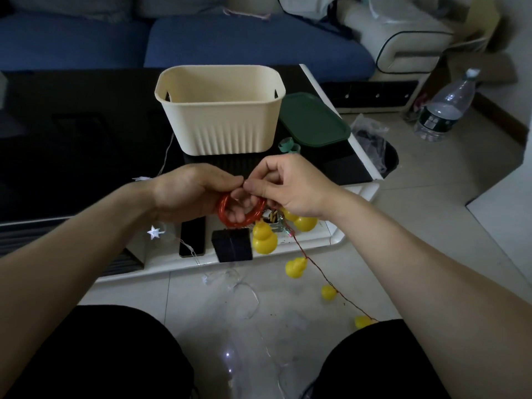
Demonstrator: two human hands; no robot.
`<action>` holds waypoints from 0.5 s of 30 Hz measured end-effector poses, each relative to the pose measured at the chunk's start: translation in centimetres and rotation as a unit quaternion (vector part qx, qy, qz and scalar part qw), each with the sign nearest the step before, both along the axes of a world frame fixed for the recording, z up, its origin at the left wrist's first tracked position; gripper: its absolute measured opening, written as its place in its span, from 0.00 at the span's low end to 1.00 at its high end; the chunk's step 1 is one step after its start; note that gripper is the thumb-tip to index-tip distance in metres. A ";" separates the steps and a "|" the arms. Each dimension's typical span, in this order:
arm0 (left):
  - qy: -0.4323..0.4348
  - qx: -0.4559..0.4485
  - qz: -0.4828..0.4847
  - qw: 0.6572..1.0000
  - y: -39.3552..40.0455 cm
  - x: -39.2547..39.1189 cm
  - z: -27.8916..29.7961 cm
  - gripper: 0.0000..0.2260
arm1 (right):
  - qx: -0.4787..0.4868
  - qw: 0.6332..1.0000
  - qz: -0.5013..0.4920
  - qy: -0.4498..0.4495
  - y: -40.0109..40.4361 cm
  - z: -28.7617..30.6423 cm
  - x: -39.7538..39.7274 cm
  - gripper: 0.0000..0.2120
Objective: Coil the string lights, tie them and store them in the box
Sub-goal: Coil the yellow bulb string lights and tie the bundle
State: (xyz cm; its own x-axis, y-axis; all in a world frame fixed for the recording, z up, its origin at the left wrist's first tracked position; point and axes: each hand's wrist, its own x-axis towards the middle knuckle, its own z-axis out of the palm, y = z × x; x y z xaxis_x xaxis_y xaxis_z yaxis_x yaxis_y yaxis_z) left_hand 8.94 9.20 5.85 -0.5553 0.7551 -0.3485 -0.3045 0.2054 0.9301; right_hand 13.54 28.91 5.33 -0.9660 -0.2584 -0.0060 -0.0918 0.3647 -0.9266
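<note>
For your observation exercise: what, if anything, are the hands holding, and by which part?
Both hands hold the red coil. The left hand has fingers through its loop; the right hand pinches its top edge.

Your left hand (190, 191) hides part of the red coil (240, 214); your knee covers the red wire's (331, 283) end.

Red coil of wire (241, 212), yellow gourd lights (264, 237), cream ribbed box (221, 122), dark green lid (313, 120), blue sofa (230, 41)
</note>
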 end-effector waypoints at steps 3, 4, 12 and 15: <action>-0.026 0.044 0.026 0.998 0.1 0.3 0.1 0.12 | -0.046 0.999 0.000 -0.010 -0.1 0.1 0.0 0.02; -0.046 0.063 0.047 0.996 0.2 0.4 0.0 0.11 | -0.055 0.998 0.003 -0.013 0.0 0.1 0.0 0.02; -0.145 0.116 0.109 0.977 1.1 1.4 0.0 0.11 | -0.022 0.999 0.023 -0.024 0.7 0.2 0.1 0.07; -0.146 0.093 0.067 0.983 1.2 1.5 0.1 0.10 | 0.012 1.000 0.012 -0.023 0.9 0.1 0.0 0.04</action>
State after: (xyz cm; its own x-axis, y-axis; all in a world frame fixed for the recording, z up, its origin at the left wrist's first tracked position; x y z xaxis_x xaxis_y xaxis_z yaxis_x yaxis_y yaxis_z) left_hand 10.43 10.41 5.93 -0.5516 0.7474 -0.3703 -0.5761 -0.0202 0.8172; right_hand 13.58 29.78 5.39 -0.9578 -0.2817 -0.0566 -0.0586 0.3844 -0.9213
